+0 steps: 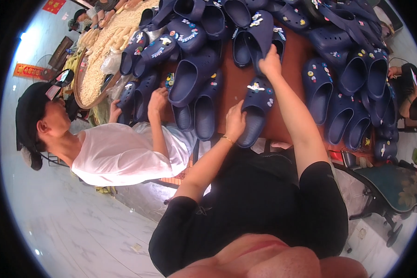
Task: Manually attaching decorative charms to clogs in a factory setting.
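My left hand (235,121) is closed on the left rim of a navy blue clog (258,99). The clog lies near the front edge of the table, toe away from me, with a white charm and small coloured ones on its upper. Farther off, my right hand (270,64) grips the lower end of a second navy clog (261,28), which is raised and tilted over other clogs. White and coloured charms run along its upper. Just beneath it sits another navy clog (242,50), partly covered.
Heaps of navy clogs (318,90) cover the brown table (231,88) on both sides. At my left a person in a white shirt (125,155) handles clogs. Beyond stands a round tray (84,88) of pale kernels. A green-seated chair (394,185) is at right.
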`<state>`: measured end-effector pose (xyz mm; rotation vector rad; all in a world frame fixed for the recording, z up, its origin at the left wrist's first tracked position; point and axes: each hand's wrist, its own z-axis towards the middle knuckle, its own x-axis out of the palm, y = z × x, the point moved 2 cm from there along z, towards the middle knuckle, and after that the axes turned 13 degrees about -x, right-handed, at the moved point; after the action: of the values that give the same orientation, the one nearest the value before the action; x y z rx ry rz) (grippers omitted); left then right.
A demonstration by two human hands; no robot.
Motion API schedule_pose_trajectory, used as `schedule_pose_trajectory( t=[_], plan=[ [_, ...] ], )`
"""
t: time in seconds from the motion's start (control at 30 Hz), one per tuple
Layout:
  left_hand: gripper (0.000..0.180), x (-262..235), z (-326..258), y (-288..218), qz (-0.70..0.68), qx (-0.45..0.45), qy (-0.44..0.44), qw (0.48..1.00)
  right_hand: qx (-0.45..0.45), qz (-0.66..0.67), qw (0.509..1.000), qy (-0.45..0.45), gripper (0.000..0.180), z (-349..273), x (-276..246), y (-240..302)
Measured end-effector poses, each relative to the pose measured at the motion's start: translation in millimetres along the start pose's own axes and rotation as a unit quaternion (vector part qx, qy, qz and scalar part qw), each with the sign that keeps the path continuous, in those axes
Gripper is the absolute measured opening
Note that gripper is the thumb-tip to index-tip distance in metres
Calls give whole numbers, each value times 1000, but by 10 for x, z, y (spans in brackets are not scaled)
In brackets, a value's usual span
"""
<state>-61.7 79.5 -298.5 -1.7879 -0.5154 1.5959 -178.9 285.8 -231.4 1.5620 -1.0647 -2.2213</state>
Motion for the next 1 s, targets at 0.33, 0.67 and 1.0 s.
schedule_pose_trajectory(
  t=[0.33, 0.67, 1.0],
  plan=[
    [43, -325, 232, 215, -74, -81, -41, 993, 69, 388, 919, 11, 53, -1702, -780, -831],
    [47, -410, -81, -566, -11, 201, -166, 965, -12, 71, 990, 123, 42, -2437, -677, -970],
    [36, 505, -490, -831, 45, 345, 89, 933, 144, 156, 976, 53, 42, -1094, -647, -1223]
  ],
)
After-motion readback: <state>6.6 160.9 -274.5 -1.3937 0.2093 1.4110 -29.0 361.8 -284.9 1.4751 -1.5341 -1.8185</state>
